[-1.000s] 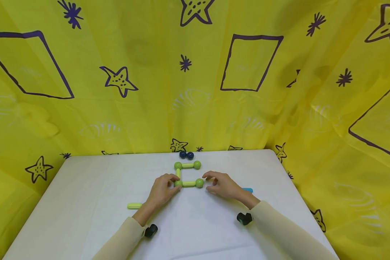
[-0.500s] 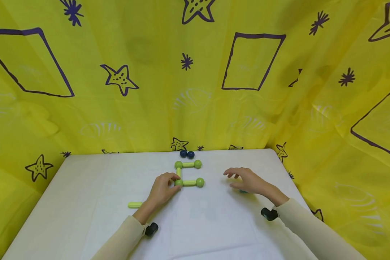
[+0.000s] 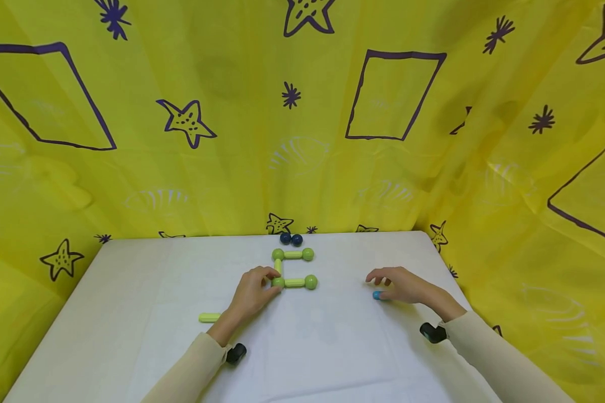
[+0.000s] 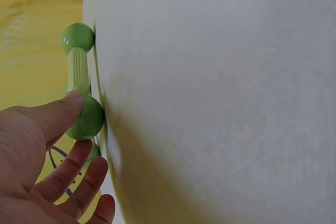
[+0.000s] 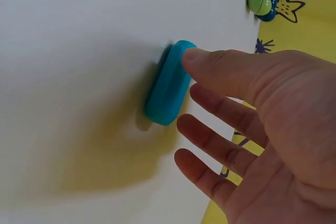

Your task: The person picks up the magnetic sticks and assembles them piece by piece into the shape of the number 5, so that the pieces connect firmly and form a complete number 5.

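Green in the head view: a three-sided frame of balls and pale rods flat on the white table, gap toward the right. At its near left corner, the corner ball, pinched between thumb and forefinger of the left hand. Just beyond the frame, two dark blue balls. At far right, under the right hand, a blue rod, only one end in sight.

From the left wrist, thumb plainly across the joint of ball and rod, other fingers loose below. Likely risk: a sideways twist there, with the joint levered apart or the whole frame skewed.

From the right wrist, the blue rod's full length, hidden from above, beside a broad shadow. Fingers spread, nothing gripped; thumb tip over one end, actual contact impossible to tell. Possible mishap: a one-sided thumb push, with the rod swivelled or rolled out of reach.
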{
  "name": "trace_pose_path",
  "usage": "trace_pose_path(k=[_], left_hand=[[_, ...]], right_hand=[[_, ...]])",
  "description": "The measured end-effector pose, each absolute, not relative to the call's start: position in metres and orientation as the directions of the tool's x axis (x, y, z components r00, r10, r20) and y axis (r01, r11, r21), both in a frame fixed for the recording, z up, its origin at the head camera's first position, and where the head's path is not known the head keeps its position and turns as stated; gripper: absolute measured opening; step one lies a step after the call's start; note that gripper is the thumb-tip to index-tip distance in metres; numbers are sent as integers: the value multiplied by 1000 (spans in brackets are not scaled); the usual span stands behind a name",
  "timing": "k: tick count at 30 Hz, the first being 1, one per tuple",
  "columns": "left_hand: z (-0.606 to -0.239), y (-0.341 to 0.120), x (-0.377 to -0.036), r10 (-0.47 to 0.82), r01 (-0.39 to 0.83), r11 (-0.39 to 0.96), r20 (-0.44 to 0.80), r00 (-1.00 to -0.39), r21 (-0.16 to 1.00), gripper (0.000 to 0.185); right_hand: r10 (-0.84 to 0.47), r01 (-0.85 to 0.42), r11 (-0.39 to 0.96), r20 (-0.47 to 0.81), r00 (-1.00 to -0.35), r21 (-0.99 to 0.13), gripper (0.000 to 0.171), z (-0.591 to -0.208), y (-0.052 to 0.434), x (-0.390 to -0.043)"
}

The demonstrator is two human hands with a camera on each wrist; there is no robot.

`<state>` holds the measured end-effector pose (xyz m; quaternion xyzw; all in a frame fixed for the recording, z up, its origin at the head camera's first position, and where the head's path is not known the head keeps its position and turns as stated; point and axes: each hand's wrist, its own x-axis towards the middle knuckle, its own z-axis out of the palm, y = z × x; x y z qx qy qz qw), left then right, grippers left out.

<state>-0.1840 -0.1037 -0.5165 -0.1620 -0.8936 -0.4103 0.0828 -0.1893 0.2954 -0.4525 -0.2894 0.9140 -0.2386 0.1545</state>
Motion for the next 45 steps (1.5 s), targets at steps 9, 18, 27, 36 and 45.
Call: trace_pose_path(k=[9,18,27,36,45], left_hand=[[-517,-103,-186,206,340,612,271,-940,714,21],[-515,-101,-187,197,318,618,250,-948,718,21],[-515,-101,-186,198,314,626,243,-949,714,21],[-515,-101,-185,205,321,618,247,-947,718,21],[-515,-101,-185,212,336,616,262,-942,712,21]], right_hand=[[-587,-422,726,-169,-792,-544,32,-461,303,-189],[-623,-456,687,-135,-771,-565,29,-462,304,-188],[-635,-489,677,-101,-766,-550,16,-467,305,-186],[-604,-463,677,-73,-793,-572,13,-468,301,-185],[-562,-414,657,-42,-826,-630,18,-466,296,-186]])
